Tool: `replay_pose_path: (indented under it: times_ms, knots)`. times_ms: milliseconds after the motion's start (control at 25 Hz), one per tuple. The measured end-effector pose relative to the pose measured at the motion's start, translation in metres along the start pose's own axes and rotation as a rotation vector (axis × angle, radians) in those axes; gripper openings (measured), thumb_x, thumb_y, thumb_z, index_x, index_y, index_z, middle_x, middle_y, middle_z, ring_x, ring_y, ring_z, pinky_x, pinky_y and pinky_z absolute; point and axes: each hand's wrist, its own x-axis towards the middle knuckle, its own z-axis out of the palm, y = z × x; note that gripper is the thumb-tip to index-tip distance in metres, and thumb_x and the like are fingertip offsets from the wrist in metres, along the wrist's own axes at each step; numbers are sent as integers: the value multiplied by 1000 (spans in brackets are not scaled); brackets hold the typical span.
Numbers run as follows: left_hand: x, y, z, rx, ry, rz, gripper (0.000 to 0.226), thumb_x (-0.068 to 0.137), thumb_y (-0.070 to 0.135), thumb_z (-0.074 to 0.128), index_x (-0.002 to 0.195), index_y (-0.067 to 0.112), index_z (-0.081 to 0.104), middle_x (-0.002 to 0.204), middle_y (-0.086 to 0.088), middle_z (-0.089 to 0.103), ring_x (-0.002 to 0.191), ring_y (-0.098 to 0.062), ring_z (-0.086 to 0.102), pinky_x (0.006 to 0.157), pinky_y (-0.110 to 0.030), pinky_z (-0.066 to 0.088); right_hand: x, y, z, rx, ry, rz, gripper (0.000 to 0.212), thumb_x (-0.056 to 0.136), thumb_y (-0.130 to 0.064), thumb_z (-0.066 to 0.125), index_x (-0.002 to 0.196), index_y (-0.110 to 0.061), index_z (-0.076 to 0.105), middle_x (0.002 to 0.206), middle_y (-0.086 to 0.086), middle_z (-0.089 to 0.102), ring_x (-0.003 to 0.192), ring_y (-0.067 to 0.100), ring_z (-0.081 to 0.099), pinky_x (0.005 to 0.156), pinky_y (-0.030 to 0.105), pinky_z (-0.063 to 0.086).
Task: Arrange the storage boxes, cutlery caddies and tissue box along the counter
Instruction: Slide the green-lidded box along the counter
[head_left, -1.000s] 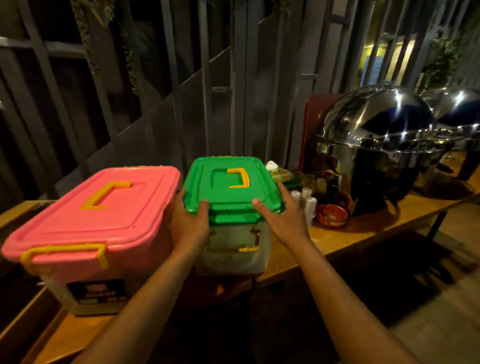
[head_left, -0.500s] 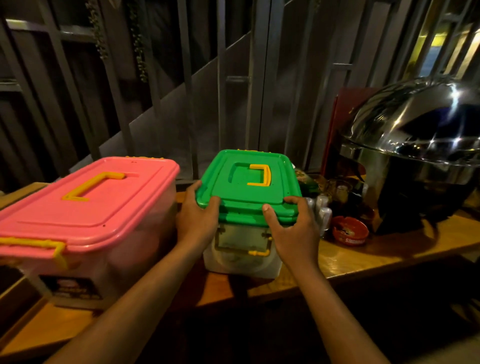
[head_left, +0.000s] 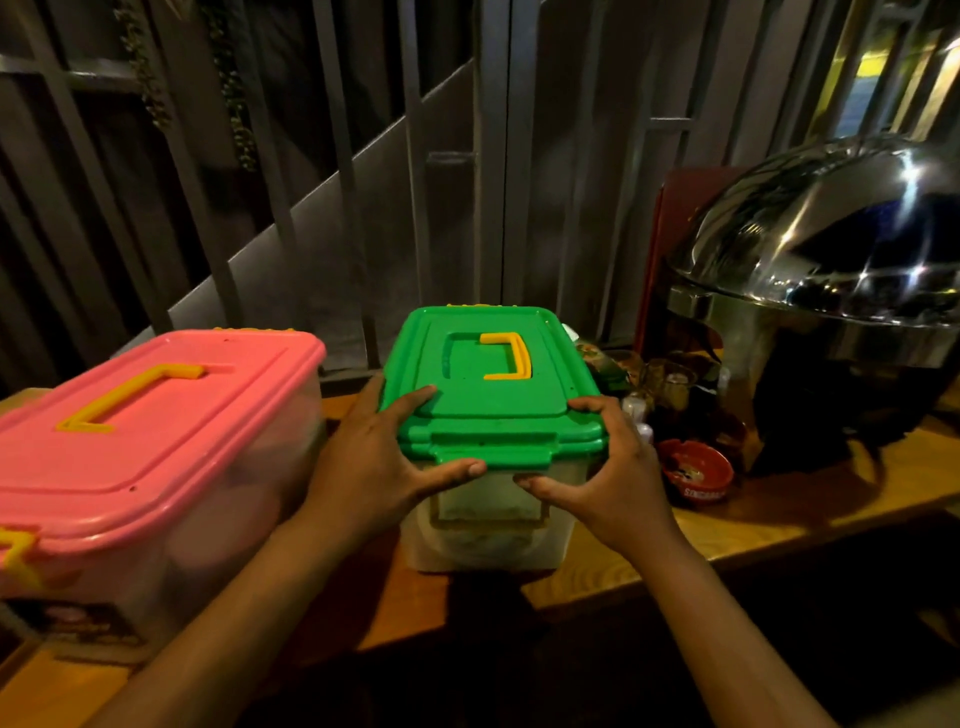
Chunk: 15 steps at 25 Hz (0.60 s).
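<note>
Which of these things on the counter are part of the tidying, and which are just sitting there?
Part of the job:
- green-lidded box, held by left hand and right hand
- pink-lidded box
- counter

Just sitting there:
- steel dome dish
- red ashtray
- small condiment bottles

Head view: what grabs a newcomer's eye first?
The green-lidded storage box at centre, gripped at its near lid corners by the left hand and right hand. To its left stands a larger pink-lidded storage box with a yellow handle. At far right on the wooden counter, a shiny domed chafing dish catches the light, with a red ashtray in front of it.
</note>
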Motion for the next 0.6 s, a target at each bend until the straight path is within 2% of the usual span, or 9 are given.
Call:
replay_pose_path:
  times_ms: [120,240,400,520,600]
  knots:
    - [5,1,12,-5,28,-31,114,43,100,45,137,35,53,160,-5,27,145,-23,28,117,-38,28,9,6,-4,30,-30,15,87,52,-51,91,124,-32,46,122,-3,57,107,7,59,82,20,52]
    - [14,4,21,-4,49,-60,118,41,101,43,136,33,54,157,-6,32,144,-23,31,116,-38,31,20,13,-5,47,-66,22,86,55,-44,91,126,-31,46,124,-4,57,107,4,59,81,18,53]
    - [27,5,35,-60,111,-78,119,39,102,42,133,29,58,154,-7,36,142,-22,34,113,-37,36,39,24,-5,55,-80,58,86,55,-36,92,128,-33,46,122,-7,57,108,4,59,82,24,54]
    - [40,5,44,-50,124,-95,120,39,102,40,133,30,57,155,-6,35,143,-21,31,110,-36,36,53,30,-1,86,-103,105,89,57,-23,92,132,-31,45,113,-21,52,103,-8,54,76,7,48]
    - [50,5,47,-42,118,-94,123,39,103,36,136,30,55,156,-4,33,144,-21,27,110,-34,34,64,34,2,94,-103,130,90,59,-15,91,134,-29,44,111,-26,48,97,-13,52,72,2,45]
